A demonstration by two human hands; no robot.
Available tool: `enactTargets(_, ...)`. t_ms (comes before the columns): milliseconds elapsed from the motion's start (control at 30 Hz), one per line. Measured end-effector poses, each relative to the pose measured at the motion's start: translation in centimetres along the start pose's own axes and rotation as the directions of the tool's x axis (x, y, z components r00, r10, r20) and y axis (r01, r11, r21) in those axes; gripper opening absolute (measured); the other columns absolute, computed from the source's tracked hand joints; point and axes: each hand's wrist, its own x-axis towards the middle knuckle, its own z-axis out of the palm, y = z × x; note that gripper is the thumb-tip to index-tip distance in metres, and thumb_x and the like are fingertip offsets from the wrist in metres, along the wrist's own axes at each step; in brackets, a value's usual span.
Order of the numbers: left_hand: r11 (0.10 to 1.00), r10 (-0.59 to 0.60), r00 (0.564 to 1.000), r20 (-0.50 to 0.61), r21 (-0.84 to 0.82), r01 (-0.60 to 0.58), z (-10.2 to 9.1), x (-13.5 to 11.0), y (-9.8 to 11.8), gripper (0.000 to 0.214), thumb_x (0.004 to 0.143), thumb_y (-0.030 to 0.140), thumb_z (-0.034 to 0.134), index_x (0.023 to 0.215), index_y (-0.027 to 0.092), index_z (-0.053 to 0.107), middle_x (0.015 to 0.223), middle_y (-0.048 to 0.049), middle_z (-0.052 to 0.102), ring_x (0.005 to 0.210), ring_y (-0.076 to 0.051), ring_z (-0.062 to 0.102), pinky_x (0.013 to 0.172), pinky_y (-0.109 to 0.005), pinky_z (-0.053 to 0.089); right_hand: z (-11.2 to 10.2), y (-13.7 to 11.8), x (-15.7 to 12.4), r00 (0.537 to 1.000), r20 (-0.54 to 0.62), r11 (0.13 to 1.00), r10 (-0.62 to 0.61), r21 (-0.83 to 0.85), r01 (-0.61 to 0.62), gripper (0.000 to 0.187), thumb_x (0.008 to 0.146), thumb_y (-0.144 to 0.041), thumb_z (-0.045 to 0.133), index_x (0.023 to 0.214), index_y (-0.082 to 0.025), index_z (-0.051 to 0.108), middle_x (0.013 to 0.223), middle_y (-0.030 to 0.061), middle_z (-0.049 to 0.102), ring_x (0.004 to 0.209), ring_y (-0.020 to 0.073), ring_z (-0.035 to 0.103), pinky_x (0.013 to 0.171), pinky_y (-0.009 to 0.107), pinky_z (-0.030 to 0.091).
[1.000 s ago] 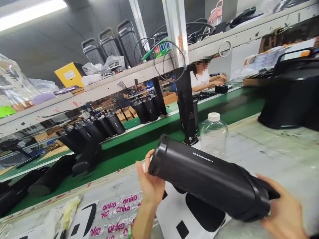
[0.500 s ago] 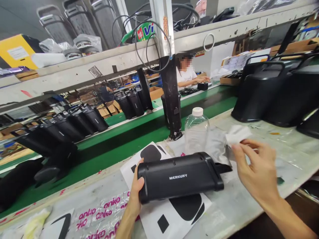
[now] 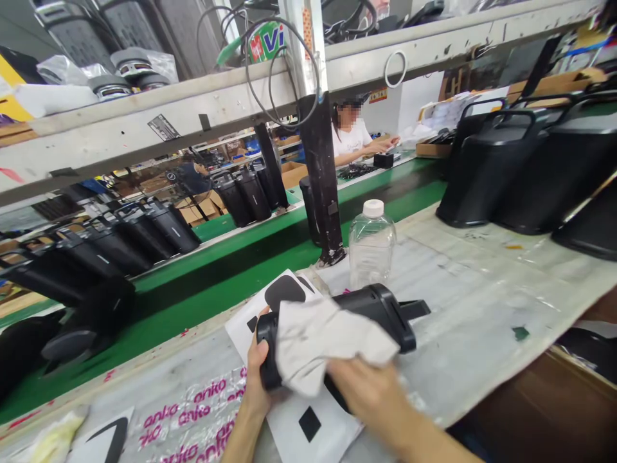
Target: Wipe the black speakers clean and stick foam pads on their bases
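A black cylindrical speaker point(image 3: 376, 308) lies on its side on a white printed sheet point(image 3: 284, 292) on the workbench. My left hand point(image 3: 258, 370) grips its left end, thumb on the cap. My right hand point(image 3: 369, 389) presses a crumpled white cloth point(image 3: 318, 341) onto the speaker's front and covers most of its body. The speaker's handle end points right.
A clear plastic bottle point(image 3: 371, 247) with a white cap stands just behind the speaker. Large black speakers point(image 3: 486, 173) stand at the right. A green conveyor point(image 3: 231, 273) carries a row of black speakers point(image 3: 139, 235). A person in white works at the far side point(image 3: 349, 132).
The speaker came down from my hands onto the sheet. My right hand let go of it, picked up the white cloth at the right and brought it onto the speaker.
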Motion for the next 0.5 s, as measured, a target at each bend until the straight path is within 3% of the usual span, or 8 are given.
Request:
enactTargets(67, 0.999, -0.032, 0.998, -0.047, -0.023, 0.031, 0.1, 0.1, 0.0, 0.052, 0.076, 0.053, 0.068, 0.118, 0.023, 0.068, 0.107, -0.0063, 0.076, 0.119, -0.033, 0.065, 0.107, -0.045, 0.048, -3.0, 3.8, -0.9, 0.989, -0.058, 0.989, 0.139, -0.043, -0.142, 0.021, 0.093, -0.014, 0.051, 0.087, -0.023, 0.069, 0.078, 0.0007, 0.074, 0.068, 0.0172, 0.067, 0.069, 0.030, 0.050)
enactTargets(133, 0.999, -0.039, 0.998, -0.056, -0.035, 0.037, 0.2, 0.2, 0.0, 0.061, 0.073, 0.055, 0.070, 0.124, 0.022, 0.065, 0.113, -0.0060, 0.075, 0.121, -0.033, 0.062, 0.108, -0.042, 0.047, -5.8, 7.6, -1.7, 0.917, -0.112, 0.920, 0.383, -0.050, -0.390, 0.017, 0.090, -0.028, 0.054, 0.081, -0.023, 0.068, 0.079, 0.0052, 0.073, 0.079, 0.0252, 0.068, 0.078, 0.037, 0.051)
enactTargets(200, 1.000, -0.016, 1.000, -0.026, -0.026, 0.016, 0.2, 0.1, 0.0, 0.068, 0.071, 0.056, 0.071, 0.130, 0.023, 0.062, 0.120, -0.0057, 0.072, 0.123, -0.033, 0.060, 0.109, -0.040, 0.045, -7.9, 10.7, -2.2, 0.755, -0.152, 0.759, 0.638, -0.038, -0.649, 0.020, 0.090, -0.032, 0.050, 0.084, -0.022, 0.067, 0.081, 0.0088, 0.072, 0.082, 0.0291, 0.067, 0.073, 0.039, 0.051)
enactTargets(267, 1.000, 0.002, 1.000, 0.005, -0.018, -0.002, 0.2, 0.0, 0.1, 0.069, 0.073, 0.056, 0.069, 0.134, 0.024, 0.058, 0.125, -0.0052, 0.070, 0.124, -0.032, 0.059, 0.111, -0.040, 0.042, -9.1, 12.8, -2.3, 0.598, -0.138, 0.602, 0.790, -0.011, -0.798, 0.024, 0.090, -0.033, 0.049, 0.081, -0.021, 0.066, 0.077, 0.0112, 0.071, 0.076, 0.0301, 0.067, 0.062, 0.037, 0.049)
enactTargets(333, 1.000, 0.016, 1.000, 0.025, -0.018, -0.015, 0.3, -0.2, 0.2, 0.071, 0.074, 0.056, 0.069, 0.137, 0.025, 0.055, 0.127, -0.0051, 0.068, 0.125, -0.032, 0.058, 0.113, -0.041, 0.040, -9.3, 14.1, -2.0, 0.523, -0.052, 0.525, 0.851, 0.026, -0.851, 0.030, 0.090, -0.037, 0.051, 0.069, -0.021, 0.066, 0.068, 0.0106, 0.068, 0.065, 0.0285, 0.066, 0.054, 0.035, 0.046)
enactTargets(400, 0.996, 0.085, 0.995, 0.057, 0.001, -0.086, 0.2, -0.4, 0.3, 0.077, 0.071, 0.058, 0.072, 0.138, 0.025, 0.055, 0.130, -0.0061, 0.066, 0.128, -0.033, 0.056, 0.113, -0.040, 0.039, -8.9, 14.5, -1.6, 0.461, 0.126, 0.445, 0.878, 0.137, -0.885, 0.035, 0.089, -0.041, 0.055, 0.064, -0.020, 0.067, 0.063, 0.0083, 0.066, 0.057, 0.0260, 0.065, 0.050, 0.032, 0.046)
enactTargets(500, 0.953, 0.286, 0.945, 0.157, 0.059, -0.298, -0.1, -0.7, 0.4, 0.088, 0.064, 0.062, 0.077, 0.140, 0.024, 0.053, 0.139, -0.0083, 0.060, 0.132, -0.035, 0.052, 0.113, -0.038, 0.040, -7.8, 14.1, -1.0, 0.312, 0.336, 0.171, 0.889, 0.390, -0.905, 0.017, 0.077, -0.036, 0.071, 0.070, -0.020, 0.072, 0.066, 0.0078, 0.069, 0.056, 0.0236, 0.066, 0.048, 0.028, 0.049)
